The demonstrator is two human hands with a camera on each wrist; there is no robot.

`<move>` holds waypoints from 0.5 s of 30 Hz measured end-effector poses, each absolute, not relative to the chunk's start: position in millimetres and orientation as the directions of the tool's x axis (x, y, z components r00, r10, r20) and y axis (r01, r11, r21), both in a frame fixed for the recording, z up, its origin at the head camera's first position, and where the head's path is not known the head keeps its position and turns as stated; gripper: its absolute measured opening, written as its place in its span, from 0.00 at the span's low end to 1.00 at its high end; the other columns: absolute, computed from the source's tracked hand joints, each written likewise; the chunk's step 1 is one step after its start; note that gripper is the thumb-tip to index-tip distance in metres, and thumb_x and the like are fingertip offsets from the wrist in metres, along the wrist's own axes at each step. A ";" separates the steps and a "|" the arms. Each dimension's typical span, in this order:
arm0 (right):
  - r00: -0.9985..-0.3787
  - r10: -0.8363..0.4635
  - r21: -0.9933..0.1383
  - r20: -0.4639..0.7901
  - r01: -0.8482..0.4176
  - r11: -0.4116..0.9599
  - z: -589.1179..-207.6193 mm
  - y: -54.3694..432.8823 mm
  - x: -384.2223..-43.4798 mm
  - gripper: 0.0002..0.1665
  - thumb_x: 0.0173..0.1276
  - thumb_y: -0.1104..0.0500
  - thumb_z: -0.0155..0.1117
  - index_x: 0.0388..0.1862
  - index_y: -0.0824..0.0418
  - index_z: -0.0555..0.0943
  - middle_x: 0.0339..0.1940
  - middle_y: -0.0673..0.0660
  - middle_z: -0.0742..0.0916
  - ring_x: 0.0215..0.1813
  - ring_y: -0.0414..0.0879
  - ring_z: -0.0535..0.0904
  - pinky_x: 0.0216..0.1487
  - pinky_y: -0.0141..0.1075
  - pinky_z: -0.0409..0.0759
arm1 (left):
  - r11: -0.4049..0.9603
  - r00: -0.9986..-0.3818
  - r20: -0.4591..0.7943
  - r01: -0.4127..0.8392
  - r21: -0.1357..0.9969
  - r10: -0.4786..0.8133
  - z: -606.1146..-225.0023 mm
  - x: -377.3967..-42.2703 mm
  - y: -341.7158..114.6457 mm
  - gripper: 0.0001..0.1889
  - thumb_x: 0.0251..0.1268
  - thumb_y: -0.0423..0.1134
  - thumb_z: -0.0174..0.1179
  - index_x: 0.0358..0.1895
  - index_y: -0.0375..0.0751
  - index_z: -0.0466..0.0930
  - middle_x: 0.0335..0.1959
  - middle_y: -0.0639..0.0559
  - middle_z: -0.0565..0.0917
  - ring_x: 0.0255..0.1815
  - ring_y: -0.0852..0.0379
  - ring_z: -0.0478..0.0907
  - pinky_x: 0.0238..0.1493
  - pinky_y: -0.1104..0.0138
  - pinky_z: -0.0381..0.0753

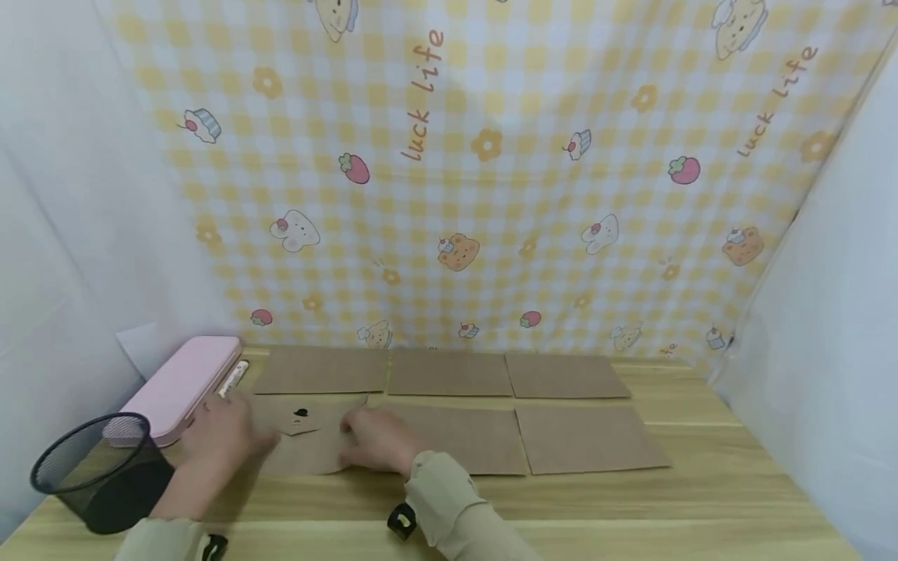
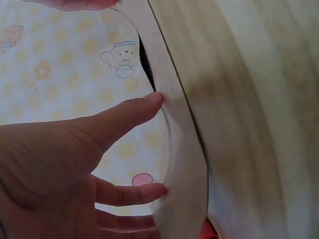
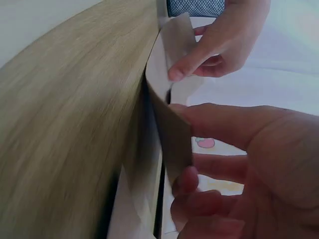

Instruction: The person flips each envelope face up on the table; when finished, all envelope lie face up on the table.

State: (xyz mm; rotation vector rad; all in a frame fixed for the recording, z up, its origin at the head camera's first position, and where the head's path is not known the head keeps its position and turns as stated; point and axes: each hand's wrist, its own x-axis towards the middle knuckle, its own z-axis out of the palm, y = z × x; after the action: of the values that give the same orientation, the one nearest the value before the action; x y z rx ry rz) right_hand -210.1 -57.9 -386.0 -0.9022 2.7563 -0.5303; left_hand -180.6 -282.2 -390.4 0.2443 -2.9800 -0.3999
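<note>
A brown paper card at the left of the front row is lifted and bowed between my two hands. My left hand holds its left side; in the left wrist view the thumb and fingers lie along the curved card. On its right end, my right hand pinches the edge between thumb and fingers, as the right wrist view shows on the bent card. A small pointed brown piece with a black hat-like mark shows on the card's upper part.
More brown cards lie in two rows on the wooden table. Left of my left hand are a black mesh pen holder, a pink case and a white marker. A yellow checked curtain hangs behind.
</note>
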 end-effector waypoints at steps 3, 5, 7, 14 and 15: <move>-0.806 -0.582 -0.394 -0.109 -0.503 0.770 -387.5 -61.4 -210.6 0.24 0.53 0.51 0.72 0.50 0.54 0.81 0.46 0.45 0.83 0.45 0.37 0.77 0.45 0.30 0.74 | 0.949 -0.983 0.039 -0.163 0.269 -0.180 -390.1 -184.0 -283.2 0.48 0.36 0.60 0.71 0.43 0.13 0.64 0.37 0.17 0.67 0.41 0.20 0.67 0.34 0.39 0.70; -0.813 -0.570 -0.384 -0.119 -0.491 0.782 -388.9 -62.1 -211.1 0.24 0.52 0.51 0.73 0.49 0.53 0.81 0.46 0.45 0.83 0.45 0.38 0.77 0.45 0.32 0.73 | 0.949 -0.984 0.024 -0.166 0.269 -0.179 -390.5 -185.0 -283.2 0.49 0.36 0.61 0.71 0.43 0.11 0.65 0.36 0.18 0.68 0.40 0.21 0.68 0.35 0.40 0.71; -0.821 -0.559 -0.374 -0.119 -0.484 0.791 -390.3 -62.0 -211.7 0.23 0.51 0.51 0.74 0.48 0.52 0.81 0.45 0.44 0.83 0.44 0.38 0.76 0.45 0.32 0.73 | 0.946 -0.984 -0.009 -0.172 0.273 -0.177 -391.0 -185.8 -282.9 0.48 0.38 0.60 0.70 0.42 0.11 0.65 0.37 0.17 0.68 0.41 0.21 0.68 0.37 0.40 0.71; -0.830 -0.548 -0.351 -0.101 -0.486 0.800 -394.0 -65.5 -214.5 0.21 0.46 0.52 0.77 0.40 0.51 0.81 0.38 0.43 0.83 0.34 0.36 0.73 0.37 0.30 0.72 | 0.937 -0.984 -0.110 -0.169 0.306 -0.141 -396.5 -189.6 -281.2 0.46 0.48 0.54 0.68 0.46 0.07 0.58 0.41 0.14 0.64 0.42 0.19 0.65 0.40 0.37 0.69; -0.830 -0.549 -0.345 -0.097 -0.489 0.801 -394.2 -66.4 -214.8 0.21 0.46 0.52 0.78 0.39 0.51 0.81 0.37 0.43 0.83 0.34 0.36 0.72 0.37 0.30 0.71 | 0.938 -0.984 -0.111 -0.165 0.305 -0.137 -397.3 -189.5 -282.1 0.45 0.49 0.53 0.67 0.45 0.07 0.59 0.41 0.15 0.65 0.42 0.20 0.65 0.40 0.37 0.69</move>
State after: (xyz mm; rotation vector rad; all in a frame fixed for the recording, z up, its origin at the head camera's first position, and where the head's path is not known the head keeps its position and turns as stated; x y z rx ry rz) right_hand -214.8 -66.4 -394.2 -0.8144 2.7964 -0.4583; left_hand -189.5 -282.1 -397.3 0.2482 -3.1795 -0.5131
